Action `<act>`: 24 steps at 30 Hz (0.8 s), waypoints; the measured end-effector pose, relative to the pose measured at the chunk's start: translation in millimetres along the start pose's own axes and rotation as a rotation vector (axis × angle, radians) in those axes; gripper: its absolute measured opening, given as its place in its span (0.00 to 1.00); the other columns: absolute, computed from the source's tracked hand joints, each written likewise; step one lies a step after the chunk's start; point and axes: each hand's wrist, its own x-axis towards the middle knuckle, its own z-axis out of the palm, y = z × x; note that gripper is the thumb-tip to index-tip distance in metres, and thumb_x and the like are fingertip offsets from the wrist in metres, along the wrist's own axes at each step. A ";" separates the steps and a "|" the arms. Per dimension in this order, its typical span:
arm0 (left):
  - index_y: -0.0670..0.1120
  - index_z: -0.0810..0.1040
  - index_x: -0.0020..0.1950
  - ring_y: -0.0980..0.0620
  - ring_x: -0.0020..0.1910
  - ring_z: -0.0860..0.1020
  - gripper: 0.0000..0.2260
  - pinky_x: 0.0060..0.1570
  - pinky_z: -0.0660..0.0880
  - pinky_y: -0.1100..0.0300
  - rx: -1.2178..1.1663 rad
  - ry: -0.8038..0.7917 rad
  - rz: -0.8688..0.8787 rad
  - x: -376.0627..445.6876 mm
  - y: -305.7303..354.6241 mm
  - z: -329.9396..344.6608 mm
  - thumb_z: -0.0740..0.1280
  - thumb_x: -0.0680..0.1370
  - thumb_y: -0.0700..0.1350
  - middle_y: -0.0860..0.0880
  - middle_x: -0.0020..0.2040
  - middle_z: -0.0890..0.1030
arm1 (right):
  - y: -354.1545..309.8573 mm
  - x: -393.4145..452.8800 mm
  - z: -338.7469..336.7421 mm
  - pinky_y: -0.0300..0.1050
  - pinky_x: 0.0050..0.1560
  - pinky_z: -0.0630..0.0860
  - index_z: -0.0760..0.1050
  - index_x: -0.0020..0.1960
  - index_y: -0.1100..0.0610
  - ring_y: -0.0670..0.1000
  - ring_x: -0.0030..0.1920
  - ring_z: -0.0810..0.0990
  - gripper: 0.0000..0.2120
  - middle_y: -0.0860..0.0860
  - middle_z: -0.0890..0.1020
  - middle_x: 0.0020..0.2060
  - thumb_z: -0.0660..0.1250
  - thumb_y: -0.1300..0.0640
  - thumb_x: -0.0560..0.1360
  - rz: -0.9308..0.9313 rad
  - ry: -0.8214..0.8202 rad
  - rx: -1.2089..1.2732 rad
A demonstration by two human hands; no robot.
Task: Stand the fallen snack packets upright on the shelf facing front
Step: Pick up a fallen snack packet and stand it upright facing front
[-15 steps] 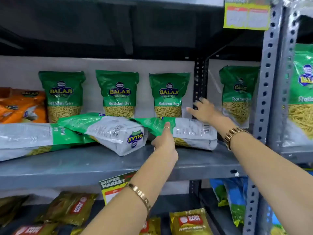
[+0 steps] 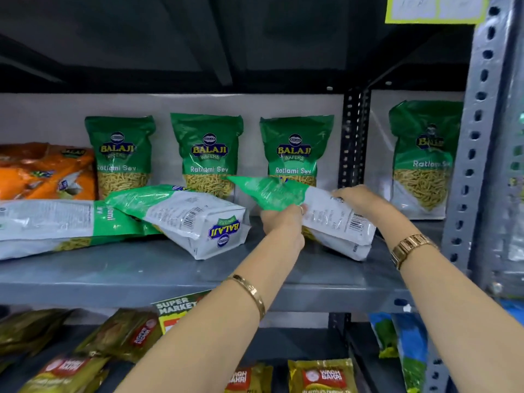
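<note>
At nine o'clock on the grey metal shelf (image 2: 119, 273), an orange snack bag (image 2: 45, 171) lies behind a long green-and-white packet lying flat (image 2: 56, 225). Just right of it, a second green-and-white Balaji packet on its side (image 2: 181, 217) leans over that one, its back panel and barcode facing out. Behind, toward twelve o'clock, three upright green Ratlami Sev pouches (image 2: 208, 154) stand against the back wall, fronts forward. At centre, the left hand (image 2: 283, 225), a gold bangle (image 2: 251, 293) on its wrist, pinches the lower edge of a third fallen green-and-white packet (image 2: 326, 217), thumb over the printed back. That packet is tilted, green top pointing toward ten o'clock, its white bottom corner touching the shelf. The right hand (image 2: 358, 198), wearing a gold watch (image 2: 411, 248), curls over the packet's upper edge. At three o'clock, another upright green pouch (image 2: 422, 157) stands beyond the black slotted post (image 2: 354, 137).
</note>
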 end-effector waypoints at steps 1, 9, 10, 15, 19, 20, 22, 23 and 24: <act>0.37 0.73 0.62 0.49 0.46 0.77 0.22 0.38 0.74 0.61 0.028 -0.009 0.032 0.5 4.6 2.0 0.70 0.68 0.29 0.42 0.58 0.80 | 2.7 1.6 -1.2 0.55 0.63 0.72 0.75 0.61 0.58 0.60 0.59 0.77 0.29 0.56 0.79 0.61 0.64 0.42 0.66 0.003 0.023 0.033; 0.45 0.71 0.49 0.48 0.46 0.75 0.13 0.39 0.73 0.60 0.357 -0.214 0.211 17.1 47.9 6.8 0.65 0.72 0.29 0.49 0.42 0.75 | -3.3 -16.4 18.3 0.55 0.68 0.66 0.68 0.67 0.60 0.61 0.66 0.71 0.32 0.61 0.73 0.66 0.49 0.37 0.75 0.064 0.119 0.113; 0.46 0.71 0.50 0.49 0.44 0.73 0.14 0.35 0.72 0.62 0.363 -0.267 0.218 18.5 51.8 7.1 0.64 0.73 0.29 0.51 0.42 0.74 | -5.4 -20.7 21.2 0.55 0.70 0.62 0.64 0.70 0.59 0.62 0.69 0.66 0.33 0.61 0.68 0.70 0.48 0.37 0.75 0.075 0.149 0.085; 0.43 0.63 0.71 0.58 0.43 0.80 0.25 0.35 0.72 0.68 0.375 -0.392 0.222 39.1 65.5 9.8 0.57 0.76 0.26 0.41 0.74 0.62 | -11.2 -41.2 37.6 0.55 0.73 0.53 0.48 0.75 0.62 0.63 0.74 0.54 0.36 0.61 0.53 0.75 0.49 0.39 0.77 0.102 0.198 0.057; 0.40 0.55 0.76 0.46 0.64 0.74 0.33 0.54 0.75 0.57 0.460 -0.367 0.233 55.2 71.4 8.5 0.65 0.74 0.32 0.43 0.74 0.65 | -6.8 -50.3 54.0 0.51 0.71 0.58 0.48 0.71 0.63 0.63 0.72 0.58 0.40 0.62 0.56 0.73 0.59 0.39 0.74 0.058 0.192 0.155; 0.40 0.54 0.76 0.48 0.62 0.75 0.32 0.52 0.74 0.59 0.463 -0.381 0.232 59.2 72.1 4.8 0.63 0.75 0.31 0.43 0.73 0.65 | -5.3 -51.3 56.5 0.52 0.71 0.60 0.48 0.71 0.64 0.62 0.72 0.59 0.42 0.62 0.57 0.72 0.62 0.38 0.72 0.047 0.173 0.157; 0.40 0.53 0.76 0.53 0.55 0.78 0.29 0.40 0.75 0.65 0.439 -0.424 0.176 65.0 70.4 -4.6 0.58 0.77 0.29 0.42 0.74 0.64 | -4.8 -51.2 55.4 0.55 0.70 0.63 0.47 0.71 0.64 0.62 0.71 0.61 0.46 0.62 0.58 0.72 0.65 0.37 0.69 0.038 0.138 0.162; 0.40 0.54 0.76 0.52 0.56 0.78 0.28 0.36 0.76 0.66 0.416 -0.447 0.152 66.5 69.1 -8.8 0.58 0.77 0.29 0.42 0.73 0.65 | -7.5 -51.3 51.6 0.56 0.69 0.64 0.49 0.71 0.63 0.62 0.70 0.62 0.46 0.61 0.59 0.72 0.66 0.36 0.68 0.031 0.148 0.166; 0.39 0.58 0.74 0.50 0.55 0.78 0.27 0.35 0.76 0.65 0.387 -0.469 0.136 66.4 66.6 -11.1 0.60 0.77 0.30 0.42 0.69 0.70 | -11.0 -52.0 45.5 0.56 0.68 0.65 0.52 0.69 0.63 0.62 0.70 0.63 0.44 0.60 0.60 0.71 0.66 0.36 0.68 0.012 0.186 0.166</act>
